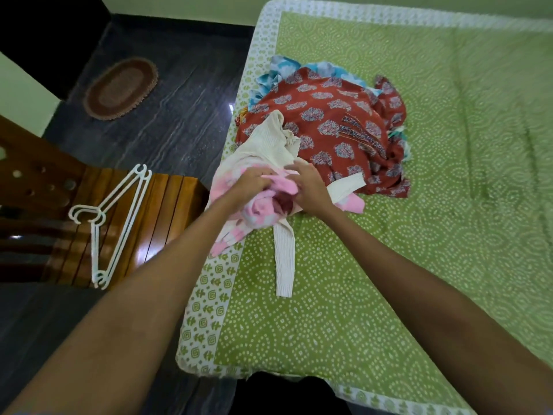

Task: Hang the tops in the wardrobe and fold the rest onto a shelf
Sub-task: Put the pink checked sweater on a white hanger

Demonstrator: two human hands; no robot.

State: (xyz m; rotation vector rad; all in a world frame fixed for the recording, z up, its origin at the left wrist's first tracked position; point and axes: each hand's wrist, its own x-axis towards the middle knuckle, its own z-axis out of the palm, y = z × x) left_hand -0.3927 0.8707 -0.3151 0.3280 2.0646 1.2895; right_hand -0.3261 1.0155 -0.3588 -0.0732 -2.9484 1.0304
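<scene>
Your left hand (251,182) and right hand (311,187) both grip a pink garment (263,205) at the bed's (329,324) near edge; you seem to be picking it out. Next, free it from the cream top (269,142). Hangers (116,223) lie on the chair (161,211) left; beyond, red clothes (329,121) crowd close.

Green dotted bedspread (419,205) fills the right, dark streaked floor (185,94) runs to eleven o'clock with an oval brown mat (119,88), pale wall (24,94) far left, glossy wooden chair (155,217) at nine.
</scene>
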